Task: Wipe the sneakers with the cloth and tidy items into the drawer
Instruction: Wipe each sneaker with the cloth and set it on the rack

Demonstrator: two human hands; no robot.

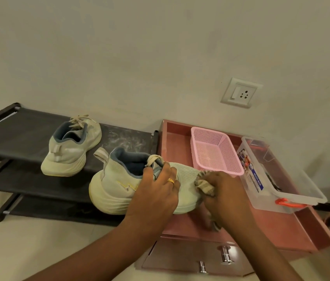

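Left hand (156, 185) is gripping the near sneaker (109, 191); right hand (226, 191) is pressing the clutched cloth (204, 186) on its toe. Far sneaker (69, 155) and drawer (281, 226) tidying — judged outstanding.

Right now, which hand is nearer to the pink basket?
Right. The right hand, gripping the cloth against the sneaker, is just below the pink basket; the left hand grips the sneaker's collar, farther left.

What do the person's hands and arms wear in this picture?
The left hand wears a gold ring on one finger. The right hand shows no ring. No sleeve, watch or bracelet is in view on either arm.
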